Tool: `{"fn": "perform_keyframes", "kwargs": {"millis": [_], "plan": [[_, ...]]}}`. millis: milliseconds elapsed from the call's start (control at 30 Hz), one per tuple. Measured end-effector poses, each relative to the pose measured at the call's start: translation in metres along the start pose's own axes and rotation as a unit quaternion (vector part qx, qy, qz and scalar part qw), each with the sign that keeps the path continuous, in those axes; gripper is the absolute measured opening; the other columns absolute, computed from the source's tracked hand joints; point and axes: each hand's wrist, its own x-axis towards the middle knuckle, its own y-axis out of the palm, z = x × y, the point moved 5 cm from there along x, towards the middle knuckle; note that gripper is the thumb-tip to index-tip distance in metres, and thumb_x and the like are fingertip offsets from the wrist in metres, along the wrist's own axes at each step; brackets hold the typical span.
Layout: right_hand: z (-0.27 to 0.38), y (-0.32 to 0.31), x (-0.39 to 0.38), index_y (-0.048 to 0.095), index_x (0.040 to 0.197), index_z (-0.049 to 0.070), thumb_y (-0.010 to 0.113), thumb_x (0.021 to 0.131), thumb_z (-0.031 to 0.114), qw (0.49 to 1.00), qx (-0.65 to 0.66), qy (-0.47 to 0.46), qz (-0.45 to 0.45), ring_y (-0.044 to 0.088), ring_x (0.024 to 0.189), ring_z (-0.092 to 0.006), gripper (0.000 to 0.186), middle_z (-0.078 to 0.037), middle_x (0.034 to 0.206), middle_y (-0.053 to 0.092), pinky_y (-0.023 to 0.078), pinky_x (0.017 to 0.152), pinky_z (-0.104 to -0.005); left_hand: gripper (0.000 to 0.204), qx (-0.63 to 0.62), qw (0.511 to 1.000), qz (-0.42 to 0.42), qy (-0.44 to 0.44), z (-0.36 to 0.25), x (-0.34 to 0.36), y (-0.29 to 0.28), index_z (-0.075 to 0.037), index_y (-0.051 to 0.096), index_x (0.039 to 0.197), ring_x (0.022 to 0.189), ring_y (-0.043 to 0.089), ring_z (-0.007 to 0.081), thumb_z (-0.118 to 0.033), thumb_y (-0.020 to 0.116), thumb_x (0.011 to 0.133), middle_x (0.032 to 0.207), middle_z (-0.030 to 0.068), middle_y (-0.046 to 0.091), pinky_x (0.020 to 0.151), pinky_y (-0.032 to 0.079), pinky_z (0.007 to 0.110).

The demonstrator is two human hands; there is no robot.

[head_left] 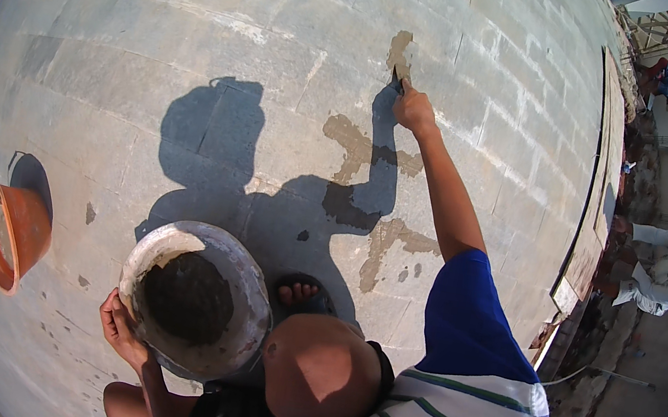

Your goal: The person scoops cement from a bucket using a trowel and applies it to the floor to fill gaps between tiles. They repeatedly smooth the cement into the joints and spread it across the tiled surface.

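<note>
My right hand [416,110] reaches far forward, closed round a small trowel [397,74] whose dark blade tip touches a wet mortar patch [401,44] on the grey block surface. Most of the handle is hidden in my fist. My left hand [121,327] grips the rim of a round, whitish, mortar-crusted bucket [255,279] beside my knee. Dark grey wet mortar [187,297] lies inside the bucket. More wet mortar smears [349,143] follow the joints between the blocks, nearer to me.
An orange bucket [33,235] lies tipped at the left. My sandalled foot [299,292] stands by the mortar bucket. Wooden boards [595,189] run along the surface's right edge. Beyond them are a person in white [661,269] and another person farther off [664,82].
</note>
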Motion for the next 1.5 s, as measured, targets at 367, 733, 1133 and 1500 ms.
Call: {"fn": "perform_keyframes", "kwargs": {"millis": [367,733,1133,1500], "plan": [[-0.008,0.005,-0.086,0.039,0.137,0.007,0.048,0.087,0.022,0.987,0.132,0.080,-0.049,0.060,0.091,-0.0476,0.053,-0.033,0.097,0.061,0.048,0.083,-0.0508,0.029,0.002,1.000,0.004,0.008,-0.006,-0.002,0.004,-0.001,0.060,0.105,0.086,0.047,0.0083,-0.028,0.055,0.095,0.097,-0.0004,0.057,0.078,0.037,0.022],[0.051,0.028,-0.073,0.036,0.138,0.001,0.049,0.090,0.020,0.965,0.244,0.079,-0.046,0.065,0.068,-0.0363,0.053,-0.027,0.078,0.064,0.052,0.066,-0.0444,0.027,-0.007,1.000,-0.008,0.004,0.002,-0.002,-0.006,-0.002,0.060,0.107,0.090,0.049,0.0090,-0.026,0.055,0.096,0.099,0.0007,0.058,0.082,0.038,0.023],[0.029,-0.010,-0.032,0.046,0.132,0.006,0.049,0.087,0.021,0.993,0.103,0.048,-0.033,0.059,0.098,-0.0440,0.048,-0.028,0.105,0.061,0.047,0.088,-0.0486,0.028,-0.015,1.000,-0.003,0.003,0.006,0.002,-0.009,-0.001,0.059,0.107,0.090,0.050,0.0098,-0.027,0.055,0.096,0.101,0.0014,0.058,0.083,0.038,0.024],[-0.025,-0.028,-0.077,0.046,0.134,0.014,0.055,0.088,0.022,0.988,0.130,-0.075,-0.021,0.058,0.103,-0.0409,0.048,-0.025,0.108,0.061,0.047,0.089,-0.0456,0.028,0.005,1.000,-0.003,0.004,0.000,0.000,-0.006,-0.001,0.060,0.107,0.089,0.050,0.0107,-0.026,0.053,0.096,0.099,0.0013,0.057,0.081,0.038,0.024]]}}
